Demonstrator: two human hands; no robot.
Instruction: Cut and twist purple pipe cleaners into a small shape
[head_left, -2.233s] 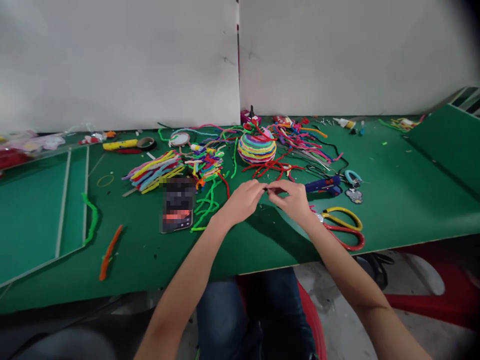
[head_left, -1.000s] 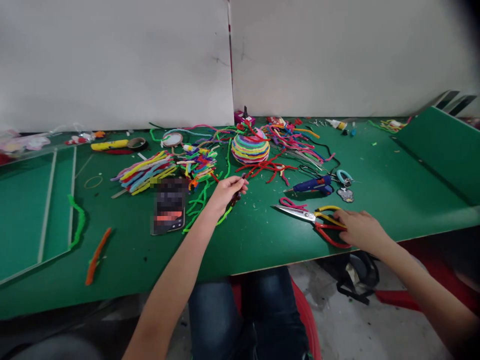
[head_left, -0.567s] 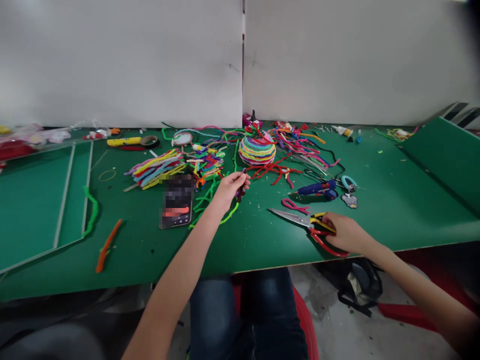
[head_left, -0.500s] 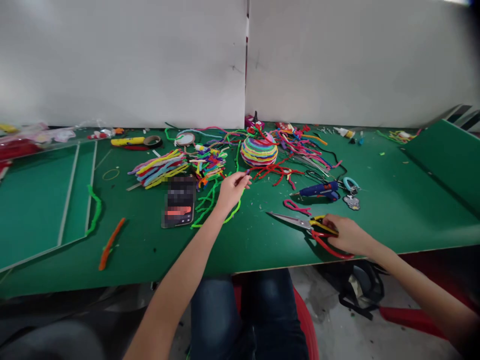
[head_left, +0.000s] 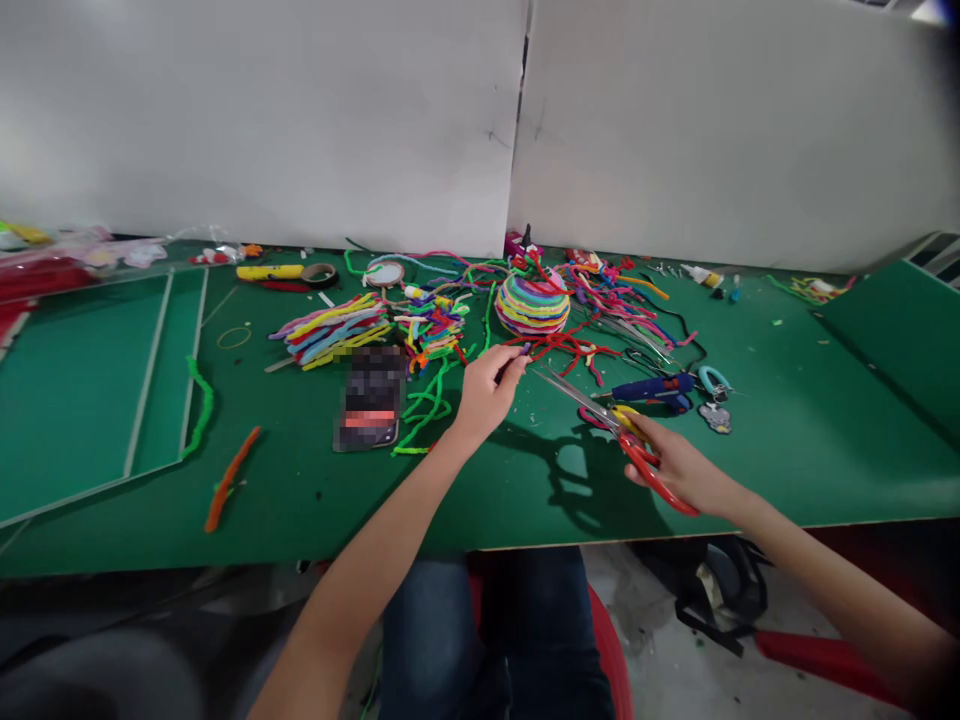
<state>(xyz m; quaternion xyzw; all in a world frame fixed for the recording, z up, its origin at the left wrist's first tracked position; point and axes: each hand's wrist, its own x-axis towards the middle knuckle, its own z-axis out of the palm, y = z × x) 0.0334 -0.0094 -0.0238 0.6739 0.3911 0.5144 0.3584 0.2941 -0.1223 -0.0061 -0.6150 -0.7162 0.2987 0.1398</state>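
My left hand (head_left: 487, 388) pinches a short dark purple pipe cleaner piece (head_left: 523, 352) above the green table (head_left: 525, 480). My right hand (head_left: 679, 468) grips the red and yellow handles of a pair of scissors (head_left: 611, 420), lifted off the table, with the blades pointing up-left toward the piece and the tip close to my left fingers. A striped multicoloured woven dome (head_left: 533, 303) sits just beyond both hands, with loose red pipe cleaners (head_left: 570, 348) in front of it.
A phone (head_left: 369, 398) lies left of my left hand beside green pipe cleaners (head_left: 424, 405) and a coloured bundle (head_left: 330, 330). A blue glue gun (head_left: 649, 389) and small pliers (head_left: 712, 380) lie to the right. An orange pipe cleaner (head_left: 231, 478) and a tape roll (head_left: 318, 274) lie farther left.
My right hand left the piece, reached right, took the scissors off the table and brought them up toward my left hand, which kept holding the piece and shifted slightly right.
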